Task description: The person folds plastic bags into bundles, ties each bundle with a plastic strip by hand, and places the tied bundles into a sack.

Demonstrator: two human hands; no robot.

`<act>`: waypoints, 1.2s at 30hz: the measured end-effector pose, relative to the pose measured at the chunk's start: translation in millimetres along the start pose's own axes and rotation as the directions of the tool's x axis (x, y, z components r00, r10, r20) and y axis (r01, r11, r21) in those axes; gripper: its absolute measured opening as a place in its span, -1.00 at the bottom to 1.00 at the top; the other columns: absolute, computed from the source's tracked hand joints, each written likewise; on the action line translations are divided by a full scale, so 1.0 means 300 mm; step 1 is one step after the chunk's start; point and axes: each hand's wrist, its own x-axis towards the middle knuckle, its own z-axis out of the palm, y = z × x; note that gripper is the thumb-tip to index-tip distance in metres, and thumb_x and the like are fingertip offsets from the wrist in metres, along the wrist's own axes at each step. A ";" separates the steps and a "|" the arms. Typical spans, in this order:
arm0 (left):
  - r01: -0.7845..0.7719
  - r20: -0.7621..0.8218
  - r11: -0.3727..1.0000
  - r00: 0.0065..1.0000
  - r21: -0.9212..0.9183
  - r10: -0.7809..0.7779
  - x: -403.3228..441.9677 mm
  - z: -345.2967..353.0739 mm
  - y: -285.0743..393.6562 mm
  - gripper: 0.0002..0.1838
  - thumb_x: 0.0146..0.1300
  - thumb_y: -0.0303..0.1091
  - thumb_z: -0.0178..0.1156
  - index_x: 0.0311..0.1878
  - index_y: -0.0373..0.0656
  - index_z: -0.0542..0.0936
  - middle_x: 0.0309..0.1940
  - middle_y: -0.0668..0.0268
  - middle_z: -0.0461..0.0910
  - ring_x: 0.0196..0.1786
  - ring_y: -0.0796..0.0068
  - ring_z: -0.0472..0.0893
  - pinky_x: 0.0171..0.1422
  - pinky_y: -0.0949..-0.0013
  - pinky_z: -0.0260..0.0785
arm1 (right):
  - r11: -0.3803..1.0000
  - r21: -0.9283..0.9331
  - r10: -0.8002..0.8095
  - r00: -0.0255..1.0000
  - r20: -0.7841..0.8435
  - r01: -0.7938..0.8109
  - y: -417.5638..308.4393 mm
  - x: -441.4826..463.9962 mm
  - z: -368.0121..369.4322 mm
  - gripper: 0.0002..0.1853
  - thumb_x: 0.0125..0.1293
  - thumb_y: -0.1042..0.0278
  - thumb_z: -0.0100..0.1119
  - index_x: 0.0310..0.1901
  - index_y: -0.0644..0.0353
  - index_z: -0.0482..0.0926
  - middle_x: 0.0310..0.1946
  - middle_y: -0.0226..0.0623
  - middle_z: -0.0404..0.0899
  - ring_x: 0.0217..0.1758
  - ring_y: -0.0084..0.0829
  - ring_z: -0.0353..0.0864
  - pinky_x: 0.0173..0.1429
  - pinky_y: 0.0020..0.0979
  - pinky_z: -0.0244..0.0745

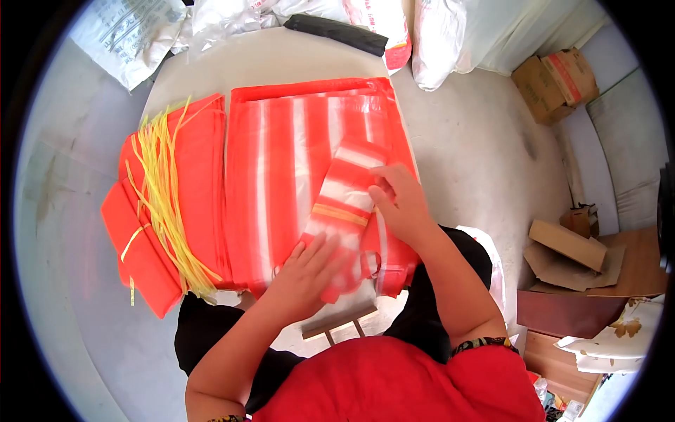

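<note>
A folded bundle of red-and-white striped plastic bags [344, 186] lies slanted on top of a wide flat stack of the same striped plastic bags [281, 162]. A yellow strip [339, 214] runs across the bundle's middle. My left hand [306, 273] rests flat on the bundle's lower end, fingers stretched out. At the upper right edge of the bundle is my right hand [402, 202], its thumb and forefinger bent with a gap between them. Whether its fingertips touch the plastic is hard to tell.
Left of the stack lie plain red folded bags [200, 190] with loose yellow strips [165, 204] across them. A rolled red bundle [144, 257] sits at the table's left edge. A black roll [336, 34] lies at the table's back [211, 70]. Cardboard boxes [555, 84] stand on the right.
</note>
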 end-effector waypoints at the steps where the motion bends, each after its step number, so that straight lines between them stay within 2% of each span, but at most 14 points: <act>1: 0.002 -0.008 1.000 1.000 -0.018 -0.002 -0.004 -0.004 0.004 -0.02 0.17 -0.23 0.52 0.65 -0.08 0.29 0.72 -0.01 0.11 0.76 -0.13 0.08 0.73 -0.24 0.06 | 0.993 0.060 0.098 0.994 0.041 -0.100 -0.014 -0.025 -0.017 -0.53 0.60 0.27 0.15 0.47 0.14 0.46 0.16 -0.16 0.61 0.13 -0.27 0.68 0.26 -0.23 0.60; 4: -0.005 -0.043 0.995 0.999 -0.095 0.001 -0.006 -0.015 0.024 -0.05 0.20 -0.30 0.47 0.65 -0.12 0.28 0.72 -0.06 0.10 0.76 -0.15 0.07 0.73 -0.24 0.06 | 0.949 0.184 0.199 0.939 0.280 -0.255 -0.031 -0.095 -0.039 -0.46 0.65 0.24 0.11 0.57 0.12 0.34 -0.07 -0.28 0.65 -0.12 -0.46 0.70 0.02 -0.36 0.63; 7: -0.019 -0.112 0.977 0.994 -0.213 -0.005 -0.010 0.005 0.043 -0.06 0.22 -0.28 0.46 0.66 -0.14 0.27 0.71 -0.12 0.07 0.76 -0.20 0.04 0.73 -0.24 0.05 | 0.750 0.571 0.129 0.919 0.372 -0.336 -0.008 -0.173 0.038 -0.37 0.67 0.23 0.09 0.67 0.06 0.21 -0.15 -0.38 0.61 -0.14 -0.56 0.65 -0.05 -0.45 0.56; 11: -0.092 -0.097 0.972 0.993 -0.215 0.072 -0.022 0.039 0.098 -0.02 0.23 -0.16 0.50 0.66 -0.14 0.24 0.71 -0.17 0.03 0.76 -0.26 0.01 0.73 -0.25 0.04 | 0.663 0.561 0.294 0.862 0.413 -0.495 -0.080 -0.231 0.078 -0.41 0.62 0.29 0.13 0.60 0.18 0.33 0.00 -0.24 0.67 0.01 -0.48 0.69 0.15 -0.35 0.60; 14: -0.211 -0.050 0.964 0.977 -0.165 0.205 -0.011 0.016 0.146 -0.03 0.23 0.02 0.53 0.64 -0.05 0.32 0.72 -0.14 0.04 0.75 -0.26 0.04 0.71 -0.28 0.07 | 0.681 0.575 0.321 0.890 0.324 -0.455 -0.045 -0.253 0.091 -0.46 0.58 0.37 0.19 0.53 0.24 0.45 0.05 -0.31 0.68 0.01 -0.55 0.66 0.10 -0.44 0.56; 17: -0.304 -0.059 0.949 0.952 -0.090 0.299 -0.014 -0.002 0.193 -0.13 0.21 0.13 0.51 0.55 0.09 0.48 0.69 -0.05 0.16 0.72 -0.15 0.16 0.70 -0.24 0.12 | 0.698 0.667 0.226 0.964 0.139 -0.260 0.061 -0.283 0.088 -0.47 0.52 0.47 0.26 0.49 0.26 0.52 0.03 -0.42 0.69 -0.10 -0.70 0.63 -0.04 -0.56 0.57; 19: -0.325 -0.102 0.945 0.942 -0.029 0.320 -0.024 0.029 0.187 -0.17 0.19 0.14 0.52 0.51 0.10 0.53 0.66 -0.04 0.24 0.70 -0.13 0.23 0.70 -0.20 0.14 | 0.665 0.697 0.244 0.960 0.137 -0.269 0.083 -0.311 -0.066 -0.46 0.47 0.53 0.28 0.47 0.28 0.54 0.13 -0.34 0.72 -0.01 -0.66 0.68 0.08 -0.51 0.63; 20: -0.344 -0.123 0.939 0.932 -0.002 0.341 -0.024 0.043 0.182 -0.18 0.18 0.15 0.52 0.49 0.11 0.56 0.64 -0.03 0.28 0.68 -0.11 0.27 0.70 -0.18 0.15 | 0.588 0.763 0.279 0.953 0.121 -0.268 0.143 -0.337 -0.126 -0.44 0.45 0.56 0.27 0.47 0.27 0.53 0.20 -0.28 0.72 0.14 -0.54 0.71 0.27 -0.41 0.65; 22: -0.349 -0.155 0.937 0.927 -0.024 0.342 -0.017 0.038 0.185 -0.24 0.07 0.04 0.61 0.37 0.08 0.65 0.59 -0.03 0.36 0.62 -0.10 0.36 0.65 -0.15 0.26 | 0.574 0.769 0.355 0.932 0.077 -0.282 0.209 -0.425 -0.317 -0.48 0.45 0.53 0.26 0.43 0.31 0.56 0.29 -0.20 0.66 0.29 -0.40 0.64 0.40 -0.35 0.55; 24: -0.389 -0.178 0.921 0.905 0.021 0.386 -0.026 0.056 0.184 -0.28 0.00 -0.05 0.64 0.29 0.05 0.69 0.55 -0.02 0.41 0.57 -0.10 0.43 0.58 -0.11 0.37 | 0.570 0.780 0.431 0.902 -0.017 -0.257 0.284 -0.537 -0.494 -0.51 0.45 0.53 0.26 0.39 0.35 0.57 0.26 -0.18 0.67 0.24 -0.38 0.68 0.36 -0.35 0.59; 27: -0.396 -0.074 0.916 0.913 0.061 0.400 -0.038 0.091 0.181 -0.42 0.19 -0.03 0.51 0.30 0.12 0.69 0.48 0.08 0.49 0.50 0.01 0.52 0.47 -0.03 0.48 | 0.556 0.789 0.581 0.800 -0.147 -0.259 0.423 -0.747 -0.648 -0.53 0.41 0.59 0.24 0.35 0.27 0.62 0.17 -0.29 0.71 0.13 -0.45 0.72 0.33 -0.36 0.63; 30: -0.430 0.017 0.900 0.903 0.067 0.430 -0.054 0.132 0.183 -0.38 -0.01 -0.20 0.61 0.20 0.01 0.73 0.40 0.04 0.55 0.31 -0.05 0.65 0.30 -0.02 0.60 | 0.696 0.574 0.646 0.726 -0.236 -0.432 0.605 -0.974 -0.671 -0.50 0.36 0.61 0.21 0.34 0.25 0.62 0.12 -0.32 0.71 0.07 -0.50 0.70 0.27 -0.40 0.63; 33: -0.412 0.117 0.909 0.908 0.062 0.404 -0.060 0.173 0.195 -0.46 0.06 -0.24 0.56 0.17 0.00 0.73 0.34 0.08 0.60 0.18 0.01 0.71 0.17 0.03 0.63 | 0.653 0.394 0.742 0.649 -0.165 -0.647 0.813 -1.205 -0.603 -0.49 0.31 0.61 0.17 0.31 0.24 0.65 0.07 -0.37 0.71 0.03 -0.56 0.68 0.10 -0.45 0.63; 36: -0.329 0.231 0.942 0.924 0.072 0.305 -0.060 0.213 0.215 -0.44 0.09 -0.24 0.53 0.22 0.00 0.71 0.34 0.09 0.61 0.15 0.02 0.72 0.12 0.04 0.62 | 0.680 0.414 0.700 0.704 -0.122 -0.605 0.939 -1.333 -0.514 -0.55 0.33 0.61 0.15 0.24 0.25 0.68 0.04 -0.42 0.70 0.06 -0.57 0.64 0.20 -0.47 0.55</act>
